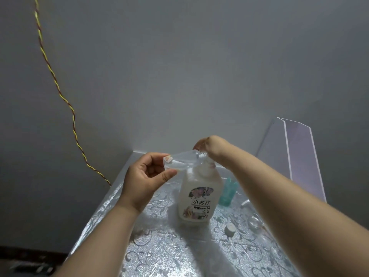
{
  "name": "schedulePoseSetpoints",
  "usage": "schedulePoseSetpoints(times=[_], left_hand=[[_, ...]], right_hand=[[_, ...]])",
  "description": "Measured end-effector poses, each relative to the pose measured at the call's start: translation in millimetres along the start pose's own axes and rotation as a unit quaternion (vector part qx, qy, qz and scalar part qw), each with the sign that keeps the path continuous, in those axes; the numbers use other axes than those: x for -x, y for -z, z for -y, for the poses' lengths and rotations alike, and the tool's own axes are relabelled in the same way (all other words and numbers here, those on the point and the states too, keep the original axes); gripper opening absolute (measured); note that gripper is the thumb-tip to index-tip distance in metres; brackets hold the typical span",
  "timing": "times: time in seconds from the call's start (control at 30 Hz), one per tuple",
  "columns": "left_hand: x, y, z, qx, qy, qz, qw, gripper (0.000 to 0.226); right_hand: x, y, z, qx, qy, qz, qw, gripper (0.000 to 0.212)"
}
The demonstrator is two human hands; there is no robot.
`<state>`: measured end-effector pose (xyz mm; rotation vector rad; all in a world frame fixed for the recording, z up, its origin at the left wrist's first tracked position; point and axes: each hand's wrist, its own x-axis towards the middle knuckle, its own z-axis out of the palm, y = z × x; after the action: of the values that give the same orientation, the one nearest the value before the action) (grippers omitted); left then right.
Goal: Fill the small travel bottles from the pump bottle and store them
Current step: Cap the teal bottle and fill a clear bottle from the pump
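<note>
**Filling step.** The travel bottle [180,161] is pinched at its base between thumb and fingers of the left hand [146,176]. It is held nearly level, so that its mouth meets the spout of the pump bottle [199,196], which stands on the table [159,254]. The right hand [209,145] is laid over the pump head, presumably to press it. Its fingers are mostly hidden, so clasping or mere pressing cannot be told. A teal bottle [228,190] and a cap [230,229] are set aside nearby, probably awaiting their turn.
</note>
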<state>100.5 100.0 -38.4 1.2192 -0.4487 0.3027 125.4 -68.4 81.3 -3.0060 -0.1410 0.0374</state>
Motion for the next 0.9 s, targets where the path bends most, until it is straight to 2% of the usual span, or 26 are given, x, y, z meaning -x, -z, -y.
schedulePoseSetpoints(times=[0.07,0.17,0.33,0.4,0.53,0.67,0.83,0.9], left_hand=[[-1,0,0,-0.009,-0.001,0.006,1.000,0.030],[-1,1,-1,-0.014,-0.004,0.010,1.000,0.032],[1,-1,-3,-0.001,-0.006,0.015,1.000,0.036],[1,-2,-3,0.000,-0.006,0.014,1.000,0.039],[0,-3,-2,0.004,-0.003,0.007,1.000,0.034],[-2,-1,1,-0.003,-0.001,0.008,1.000,0.033],[-1,1,1,-0.008,0.008,0.008,1.000,0.028],[-1,0,0,-0.006,0.011,0.007,1.000,0.031]], right_hand=[[-2,0,-1,0.012,-0.003,0.006,1.000,0.043],[-5,-1,-4,0.011,-0.023,-0.032,0.999,0.036],[2,24,0,-0.155,-0.012,-0.112,0.982,0.028],[5,33,1,-0.172,-0.005,-0.139,0.975,0.026],[6,19,10,-0.089,-0.058,-0.042,0.993,0.033],[6,9,8,-0.018,-0.040,-0.015,0.999,0.038],[9,0,6,-0.044,-0.062,0.000,0.997,0.039],[8,-2,5,-0.052,-0.057,-0.017,0.997,0.039]])
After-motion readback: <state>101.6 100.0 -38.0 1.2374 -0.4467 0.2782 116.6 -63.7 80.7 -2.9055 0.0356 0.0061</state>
